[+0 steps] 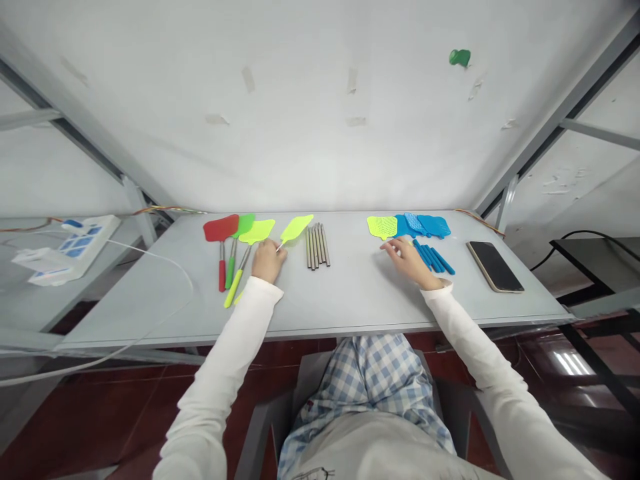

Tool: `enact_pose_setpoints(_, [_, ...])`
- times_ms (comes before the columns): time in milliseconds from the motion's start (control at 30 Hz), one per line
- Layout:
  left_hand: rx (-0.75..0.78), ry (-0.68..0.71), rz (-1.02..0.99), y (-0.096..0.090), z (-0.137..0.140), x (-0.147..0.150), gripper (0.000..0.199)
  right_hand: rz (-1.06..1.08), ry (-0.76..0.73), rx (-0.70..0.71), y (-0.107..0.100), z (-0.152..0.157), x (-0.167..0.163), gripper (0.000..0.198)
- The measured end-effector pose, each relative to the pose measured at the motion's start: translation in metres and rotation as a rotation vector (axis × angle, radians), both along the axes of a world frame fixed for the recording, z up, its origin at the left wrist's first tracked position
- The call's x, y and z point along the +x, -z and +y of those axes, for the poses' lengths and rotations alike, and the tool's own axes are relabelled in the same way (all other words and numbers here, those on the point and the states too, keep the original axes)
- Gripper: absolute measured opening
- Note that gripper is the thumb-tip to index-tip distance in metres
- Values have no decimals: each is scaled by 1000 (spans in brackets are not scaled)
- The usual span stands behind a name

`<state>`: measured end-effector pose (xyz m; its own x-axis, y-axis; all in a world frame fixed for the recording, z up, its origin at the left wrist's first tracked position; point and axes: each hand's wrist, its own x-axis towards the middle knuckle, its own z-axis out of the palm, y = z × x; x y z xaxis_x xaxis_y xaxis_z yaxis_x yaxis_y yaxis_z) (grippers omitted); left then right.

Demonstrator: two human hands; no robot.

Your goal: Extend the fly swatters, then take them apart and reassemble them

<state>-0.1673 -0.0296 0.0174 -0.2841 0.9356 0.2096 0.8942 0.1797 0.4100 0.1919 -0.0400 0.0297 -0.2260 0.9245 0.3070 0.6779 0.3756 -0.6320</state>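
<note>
My left hand (269, 261) is closed around the thin shaft of a yellow-green fly swatter (297, 228), whose head points up and right. A yellow handle end shows behind my wrist. Left of it lie a red fly swatter (221, 228), a green fly swatter (231, 263) and another yellow fly swatter (257, 231), each with its handle toward me. My right hand (407, 261) is over the table with its fingers apart, beside several blue handles (440, 259). Just beyond it are a loose yellow swatter head (383, 227) and several blue swatter heads (433, 226).
Several metal rods (317, 246) lie side by side mid-table. A phone (495, 267) rests on the right of the grey table (345, 300). At left, a power strip (75, 250) sits on another surface, and a white cable (185, 270) crosses the table's left end.
</note>
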Motion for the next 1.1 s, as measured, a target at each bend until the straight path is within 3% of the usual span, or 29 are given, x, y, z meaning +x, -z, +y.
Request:
enact_pose_setpoints(133, [178, 401, -173, -23, -16, 59, 20, 465, -173, -300, -16, -9, -45, 47])
enact_pose_setpoints(200, [241, 613, -136, -33, -20, 90, 14, 708, -240, -335, -21, -7, -59, 48])
enact_pose_setpoints(233, [269, 643, -102, -37, -20, 104, 14, 823, -230, -312, -23, -5, -63, 48])
enact_pose_setpoints(300, [259, 668, -66, -44, -20, 127, 16, 1007, -133, -232, -25, 0, -66, 47])
enact_pose_setpoints(400, [145, 627, -97, -55, -21, 150, 21, 1116, 40, -137, -31, 7, -64, 44])
enact_pose_setpoints(533, [142, 688, -394, -71, -38, 157, 24, 1052, 66, -2, -56, 24, -52, 41])
enact_pose_setpoints(600, [113, 726, -583, -73, -54, 153, 29, 1047, 159, 97, -78, 45, -28, 43])
enact_pose_setpoints(700, [-171, 727, -888, -67, -76, 141, 36, 1176, 637, 265, -108, 86, 29, 50])
enact_pose_setpoints(767, [-355, 667, -1111, -64, -80, 132, 38, 1085, 649, 282, -115, 108, 63, 47])
enact_pose_setpoints(867, [-340, 616, -1389, -71, -63, 125, 35, 922, 403, 32, -97, 117, 71, 36])
enact_pose_setpoints(1000, [-302, 584, -1643, -83, -25, 125, 26, 757, 249, -217, -45, 106, 14, 19])
enact_pose_setpoints(1100, [-287, 545, -1719, -83, -9, 126, 20, 565, 266, -294, -13, 104, -28, 11])
